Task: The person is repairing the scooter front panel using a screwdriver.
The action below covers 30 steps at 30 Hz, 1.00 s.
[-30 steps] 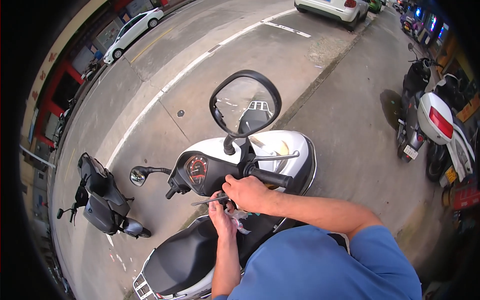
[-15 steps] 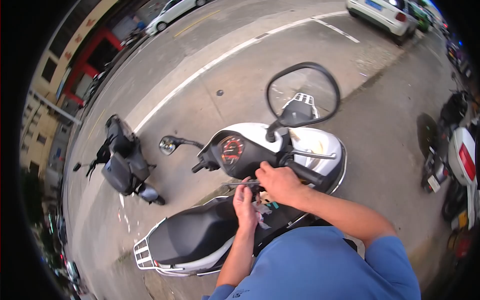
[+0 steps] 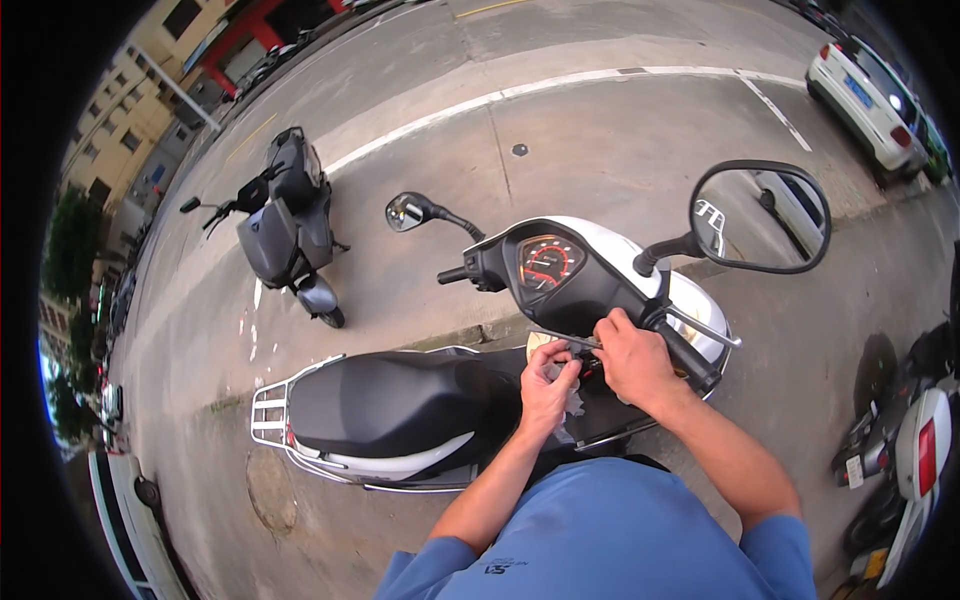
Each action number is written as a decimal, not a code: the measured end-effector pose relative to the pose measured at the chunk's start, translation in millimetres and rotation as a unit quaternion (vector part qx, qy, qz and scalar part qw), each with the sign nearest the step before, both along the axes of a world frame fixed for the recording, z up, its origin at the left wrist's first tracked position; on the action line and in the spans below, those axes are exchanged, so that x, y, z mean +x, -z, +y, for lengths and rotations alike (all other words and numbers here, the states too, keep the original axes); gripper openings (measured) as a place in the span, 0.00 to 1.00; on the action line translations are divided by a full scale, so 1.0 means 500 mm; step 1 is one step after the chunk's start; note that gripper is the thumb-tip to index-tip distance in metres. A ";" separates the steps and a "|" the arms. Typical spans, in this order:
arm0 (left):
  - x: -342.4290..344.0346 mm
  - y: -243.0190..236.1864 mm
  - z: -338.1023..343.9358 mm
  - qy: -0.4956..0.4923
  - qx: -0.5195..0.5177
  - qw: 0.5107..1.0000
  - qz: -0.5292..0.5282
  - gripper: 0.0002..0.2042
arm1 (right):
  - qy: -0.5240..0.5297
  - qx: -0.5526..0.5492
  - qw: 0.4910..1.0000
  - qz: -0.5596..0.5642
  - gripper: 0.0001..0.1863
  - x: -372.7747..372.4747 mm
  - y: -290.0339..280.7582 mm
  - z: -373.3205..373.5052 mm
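Now my left hand (image 3: 548,388) and right hand (image 3: 630,358), both curled, have stayed under the glossy scooter (image 3: 420,410) dash, pinching a thin metal tool (image 3: 562,339).

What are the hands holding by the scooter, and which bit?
The right hand grips a thin metal rod by one end. The left hand touches small parts below the scooter's dashboard; its hold cannot be told.

Grey concrete pavement (image 3: 620,140), painted white line (image 3: 560,82) across upper frame. On it: white-and-black scooter (image 3: 400,410) centre, dark scooter (image 3: 285,215) upper left, white car (image 3: 870,95) upper right.
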<state>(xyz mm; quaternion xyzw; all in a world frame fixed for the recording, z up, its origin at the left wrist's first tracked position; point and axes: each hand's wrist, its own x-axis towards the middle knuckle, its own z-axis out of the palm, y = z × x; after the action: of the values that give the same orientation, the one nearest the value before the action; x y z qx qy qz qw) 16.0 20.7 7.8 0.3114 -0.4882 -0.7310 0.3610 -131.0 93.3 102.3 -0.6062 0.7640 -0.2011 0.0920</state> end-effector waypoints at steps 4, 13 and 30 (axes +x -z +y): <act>0.013 0.007 -0.026 -0.017 -0.014 1.000 -0.021 0.13 | 0.004 -0.011 1.000 0.002 0.12 -0.002 0.003 0.001; 0.078 0.178 -0.374 -0.218 -0.004 0.959 -0.179 0.18 | 0.003 -0.018 1.000 -0.015 0.12 0.005 0.007 -0.003; 0.056 0.239 -0.649 0.054 0.130 0.940 -0.312 0.33 | 0.028 -0.055 0.998 -0.004 0.14 0.008 0.009 0.005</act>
<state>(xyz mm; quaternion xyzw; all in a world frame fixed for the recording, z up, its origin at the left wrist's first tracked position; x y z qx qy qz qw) 43.8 -303.6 -111.9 0.5412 -0.4930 -0.6726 0.1074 -127.1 95.7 97.7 -0.5880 0.7679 -0.2479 0.0561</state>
